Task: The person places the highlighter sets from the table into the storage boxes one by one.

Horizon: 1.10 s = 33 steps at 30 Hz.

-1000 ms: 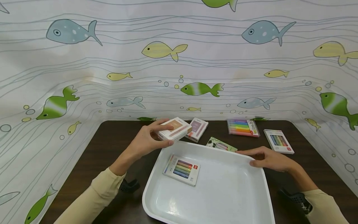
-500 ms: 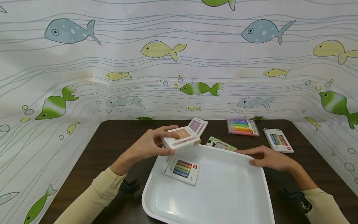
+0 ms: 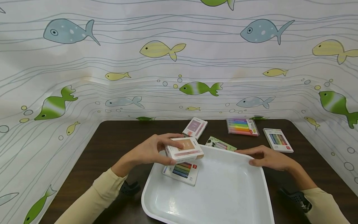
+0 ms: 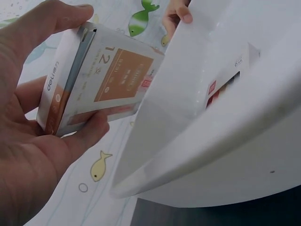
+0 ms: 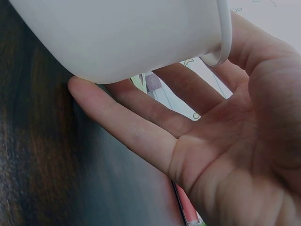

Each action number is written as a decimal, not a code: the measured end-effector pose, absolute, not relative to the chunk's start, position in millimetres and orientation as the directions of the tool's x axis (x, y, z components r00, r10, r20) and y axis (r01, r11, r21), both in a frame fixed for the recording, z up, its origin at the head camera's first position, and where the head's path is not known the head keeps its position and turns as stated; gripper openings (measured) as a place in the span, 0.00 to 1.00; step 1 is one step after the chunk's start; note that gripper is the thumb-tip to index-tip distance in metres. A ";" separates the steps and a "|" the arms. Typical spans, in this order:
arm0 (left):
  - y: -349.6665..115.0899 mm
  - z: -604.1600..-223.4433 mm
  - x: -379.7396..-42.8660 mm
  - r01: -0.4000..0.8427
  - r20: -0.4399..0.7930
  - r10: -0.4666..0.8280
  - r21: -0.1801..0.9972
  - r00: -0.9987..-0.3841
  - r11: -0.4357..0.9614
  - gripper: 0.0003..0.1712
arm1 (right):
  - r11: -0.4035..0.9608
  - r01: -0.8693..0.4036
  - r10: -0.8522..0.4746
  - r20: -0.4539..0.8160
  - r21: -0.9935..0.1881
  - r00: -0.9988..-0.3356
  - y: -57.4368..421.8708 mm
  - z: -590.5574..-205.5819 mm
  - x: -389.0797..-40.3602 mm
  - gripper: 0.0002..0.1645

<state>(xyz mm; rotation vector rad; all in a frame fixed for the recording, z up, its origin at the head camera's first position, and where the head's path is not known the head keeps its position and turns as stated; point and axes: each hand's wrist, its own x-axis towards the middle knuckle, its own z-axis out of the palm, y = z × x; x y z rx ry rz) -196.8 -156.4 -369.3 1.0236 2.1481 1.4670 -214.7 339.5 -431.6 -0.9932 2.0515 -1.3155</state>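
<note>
My left hand (image 3: pixel 156 150) grips a small white box with an orange panel (image 3: pixel 186 147) between thumb and fingers. The box is tilted over the far left part of a white tray (image 3: pixel 223 186). In the left wrist view this box (image 4: pixel 115 75) shows the number 12 on its face. Inside the tray lies a flat pack of coloured sticks (image 3: pixel 184 175), partly covered by the held box in the head view. My right hand (image 3: pixel 269 158) holds the tray's far right corner, thumb over the rim. In the right wrist view its fingers (image 5: pixel 131 125) reach along the outer wall.
Behind the tray, on the dark table (image 3: pixel 92 149), lie a white and purple box (image 3: pixel 195 127), a green pack (image 3: pixel 220 144), a rainbow marker pack (image 3: pixel 242 127) and another white pack of coloured sticks (image 3: pixel 278 140). A fish-patterned curtain (image 3: pixel 167 71) surrounds the table.
My left hand has brought the orange-panelled box right and nearer, from the tray's far left edge to over the tray. The purple box is less covered now. My right hand stays at the corner.
</note>
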 end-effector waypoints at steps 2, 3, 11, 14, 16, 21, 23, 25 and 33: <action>-156.8 -369.8 -196.6 0.370 0.114 0.737 0.909 -0.666 0.193 0.27 | 0.265 -0.305 -0.792 -0.027 -0.915 -0.609 339.2 -431.4 -214.2 0.31; -156.8 -369.9 -196.3 0.370 0.115 0.744 0.911 -0.658 0.185 0.27 | 0.265 -0.309 -0.792 -0.024 -0.913 -0.610 339.0 -431.5 -214.0 0.31; -151.1 -367.3 -189.5 0.357 0.110 0.805 0.925 -0.583 0.133 0.28 | 0.257 -0.317 -0.796 -0.014 -0.913 -0.606 339.3 -432.6 -213.9 0.31; -148.8 -366.1 -186.5 0.365 0.108 0.822 0.922 -0.559 0.127 0.28 | 0.247 -0.338 -0.802 0.004 -0.908 -0.597 339.9 -433.8 -214.5 0.31; -147.9 -365.6 -184.6 0.366 0.106 0.832 0.922 -0.545 0.122 0.28 | 0.249 -0.334 -0.800 0.002 -0.909 -0.600 340.0 -433.8 -214.4 0.30; -144.5 -364.4 -179.0 0.363 0.096 0.874 0.927 -0.476 0.096 0.29 | 0.266 -0.300 -0.787 -0.027 -0.916 -0.616 339.8 -433.4 -213.2 0.30; -143.0 -363.5 -176.5 0.373 0.091 0.895 0.924 -0.436 0.088 0.29 | 0.272 -0.288 -0.781 -0.036 -0.918 -0.624 339.7 -433.1 -212.8 0.30; -142.2 -362.4 -173.7 0.390 0.082 0.911 0.917 -0.404 0.090 0.29 | 0.270 -0.295 -0.784 -0.032 -0.917 -0.620 339.9 -433.4 -213.0 0.30; -140.2 -358.8 -165.8 0.466 0.056 0.955 0.880 -0.291 0.090 0.28 | 0.266 -0.273 -0.782 -0.042 -0.925 -0.621 338.9 -432.1 -212.8 0.30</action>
